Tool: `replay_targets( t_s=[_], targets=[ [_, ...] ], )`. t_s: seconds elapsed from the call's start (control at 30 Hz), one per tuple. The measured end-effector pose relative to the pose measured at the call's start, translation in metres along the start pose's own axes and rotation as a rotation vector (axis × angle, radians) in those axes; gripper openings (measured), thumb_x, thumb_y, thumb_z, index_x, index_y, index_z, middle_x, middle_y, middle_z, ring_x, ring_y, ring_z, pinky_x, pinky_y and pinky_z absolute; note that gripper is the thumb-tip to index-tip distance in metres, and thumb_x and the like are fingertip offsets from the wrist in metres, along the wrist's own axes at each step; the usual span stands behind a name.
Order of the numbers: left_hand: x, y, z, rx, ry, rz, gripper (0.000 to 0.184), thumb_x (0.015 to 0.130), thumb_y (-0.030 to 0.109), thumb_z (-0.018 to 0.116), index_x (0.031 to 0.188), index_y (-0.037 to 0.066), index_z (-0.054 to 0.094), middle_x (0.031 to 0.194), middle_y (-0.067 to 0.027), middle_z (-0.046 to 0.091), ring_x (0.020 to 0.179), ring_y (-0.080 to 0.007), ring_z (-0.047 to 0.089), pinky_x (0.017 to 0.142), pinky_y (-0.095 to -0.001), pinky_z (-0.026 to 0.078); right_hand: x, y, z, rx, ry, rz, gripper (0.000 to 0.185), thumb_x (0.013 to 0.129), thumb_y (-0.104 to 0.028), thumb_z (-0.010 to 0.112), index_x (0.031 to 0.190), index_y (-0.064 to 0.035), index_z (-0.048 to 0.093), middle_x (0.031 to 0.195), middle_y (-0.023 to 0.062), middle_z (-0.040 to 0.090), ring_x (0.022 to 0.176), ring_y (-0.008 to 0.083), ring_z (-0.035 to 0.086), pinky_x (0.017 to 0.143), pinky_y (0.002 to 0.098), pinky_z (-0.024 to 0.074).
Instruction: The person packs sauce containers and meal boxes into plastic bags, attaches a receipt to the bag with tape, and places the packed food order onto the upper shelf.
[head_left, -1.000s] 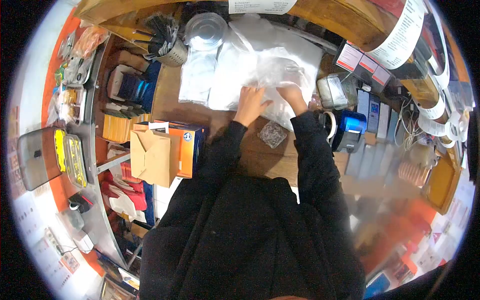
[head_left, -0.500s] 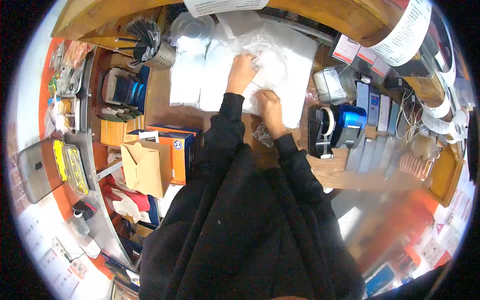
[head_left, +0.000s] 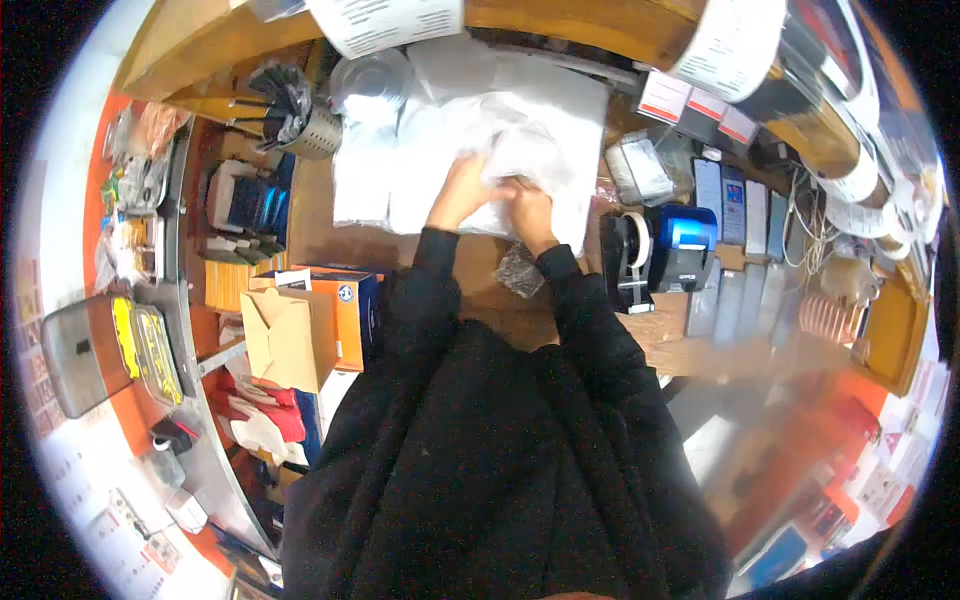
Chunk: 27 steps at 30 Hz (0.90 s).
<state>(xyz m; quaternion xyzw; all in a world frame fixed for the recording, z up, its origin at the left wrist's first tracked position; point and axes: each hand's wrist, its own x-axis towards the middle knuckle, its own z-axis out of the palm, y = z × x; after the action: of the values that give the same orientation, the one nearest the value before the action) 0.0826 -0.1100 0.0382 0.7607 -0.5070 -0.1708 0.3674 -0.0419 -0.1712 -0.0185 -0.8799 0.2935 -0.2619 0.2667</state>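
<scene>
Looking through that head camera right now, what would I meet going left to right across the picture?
Brown paper box → left hand → right hand → black tape dispenser → blue-and-black device → white cables.

Tape dispenser (head_left: 614, 262), black, on the table (head_left: 312, 215); blue-and-black device (head_left: 684, 232), just beside it; brown paper box (head_left: 282, 340), folded top, next to orange-sided box (head_left: 349, 325); perforated cup (head_left: 320, 137) holding black items (head_left: 282, 112); white cables (head_left: 816, 222), tangled
</scene>
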Motion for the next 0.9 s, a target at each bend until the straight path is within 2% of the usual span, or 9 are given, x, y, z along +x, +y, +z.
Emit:
replay_targets(
  t_s=[0.2, 0.33, 0.47, 0.53, 0.6, 0.7, 0.8, 0.87, 0.9],
  targets=[
    [-0.024, -0.027, 0.025, -0.12, -0.141, -0.044, 0.066, 0.05, 0.036, 0.079, 0.097, -0.003, 0.053, 0.087, -0.0209, 0.059, 0.082, -0.0377, 0.056, 0.076, -0.04, 0.044, 0.004, -0.013, -0.023, 0.078, -0.067, 0.222, 0.021, 0.078, -0.012, 0.049, 0.066, 0.0031, 0.057, 0.063, 0.0223, 0.055, 0.059, 0.0352, 0.056, 0.055, 0.0419, 0.0426],
    [-0.021, -0.043, 0.037, 0.166, 0.046, 0.276, 0.054, 0.059, 0.039, 0.074, 0.088, -0.001, 0.054, 0.076, -0.0198, 0.058, 0.073, -0.0362, 0.056, 0.063, -0.0399, 0.044, 0.003, -0.061, -0.059, 0.343, 0.034, 0.225, 0.026, 0.083, -0.014, 0.043, 0.07, 0.0041, 0.056, 0.066, 0.0241, 0.055, 0.06, 0.0342, 0.056, 0.055, 0.0398, 0.0408],
    [-0.014, -0.06, 0.038, -0.606, -0.343, -0.456, 0.016, 0.072, 0.015, 0.055, 0.077, 0.0, 0.05, 0.064, -0.0211, 0.052, 0.059, -0.0387, 0.052, 0.054, -0.0444, 0.04, -0.044, -0.167, -0.155, 0.655, -0.531, 0.202, 0.032, 0.077, -0.028, 0.063, 0.066, -0.0023, 0.048, 0.057, 0.0094, 0.039, 0.054, 0.014, 0.039, 0.051, 0.0321, 0.0359],
    [-0.015, -0.077, 0.062, 0.222, 0.065, 0.3, 0.016, 0.071, 0.014, 0.054, 0.076, 0.0, 0.05, 0.065, -0.0198, 0.054, 0.061, -0.0375, 0.054, 0.055, -0.0429, 0.042, -0.059, -0.2, -0.213, 0.985, -0.599, -0.02, 0.037, 0.065, -0.026, 0.075, 0.065, -0.0037, 0.046, 0.057, 0.006, 0.039, 0.053, 0.0135, 0.038, 0.05, 0.031, 0.0345],
    [-0.021, -0.019, 0.029, 0.253, -0.025, 0.274, 0.022, 0.074, 0.018, 0.054, 0.085, -0.001, 0.053, 0.077, -0.0193, 0.059, 0.071, -0.0339, 0.058, 0.063, -0.0399, 0.045, -0.071, -0.199, -0.267, 1.043, -0.745, -0.143, 0.043, 0.057, -0.025, 0.081, 0.071, -0.0048, 0.046, 0.063, 0.0036, 0.044, 0.056, 0.0127, 0.043, 0.052, 0.0299, 0.0368],
    [-0.037, 0.048, -0.012, 0.339, -0.138, 0.189, 0.037, 0.076, 0.024, 0.057, 0.101, -0.002, 0.053, 0.092, -0.0202, 0.059, 0.085, -0.031, 0.059, 0.074, -0.0379, 0.045, -0.111, -0.158, -0.318, 1.097, -0.166, 0.024, 0.04, 0.071, -0.034, 0.068, 0.09, -0.0033, 0.052, 0.08, 0.0078, 0.054, 0.07, 0.0221, 0.055, 0.061, 0.033, 0.044],
    [-0.06, 0.105, -0.063, -0.09, -0.382, 0.944, 0.052, 0.075, 0.031, 0.06, 0.114, 0.0, 0.047, 0.104, -0.021, 0.055, 0.099, -0.031, 0.053, 0.084, -0.0375, 0.041, -0.13, -0.101, -0.315, 1.329, 0.235, 0.454, 0.042, 0.079, -0.039, 0.058, 0.099, -0.0023, 0.052, 0.091, 0.0092, 0.057, 0.078, 0.0229, 0.057, 0.067, 0.0336, 0.0474],
    [-0.089, 0.116, -0.039, -0.17, -0.763, 0.692, 0.053, 0.08, 0.033, 0.055, 0.12, -0.001, 0.044, 0.11, -0.0185, 0.054, 0.102, -0.0266, 0.052, 0.087, -0.034, 0.041, -0.125, -0.072, -0.319, 1.637, 0.515, 0.868, 0.046, 0.086, -0.041, 0.049, 0.107, -0.0004, 0.051, 0.098, 0.0119, 0.058, 0.086, 0.0228, 0.059, 0.074, 0.0326, 0.0495],
    [-0.107, 0.117, -0.011, -0.091, -1.008, 0.168, 0.049, 0.086, 0.034, 0.05, 0.12, -0.002, 0.043, 0.113, -0.0157, 0.053, 0.1, -0.0223, 0.053, 0.086, -0.0305, 0.042, -0.134, -0.052, -0.313, 1.733, 0.484, 0.802, 0.047, 0.086, -0.041, 0.048, 0.11, -0.0002, 0.05, 0.099, 0.0109, 0.058, 0.085, 0.0218, 0.059, 0.073, 0.0326, 0.0491]
  ],
)
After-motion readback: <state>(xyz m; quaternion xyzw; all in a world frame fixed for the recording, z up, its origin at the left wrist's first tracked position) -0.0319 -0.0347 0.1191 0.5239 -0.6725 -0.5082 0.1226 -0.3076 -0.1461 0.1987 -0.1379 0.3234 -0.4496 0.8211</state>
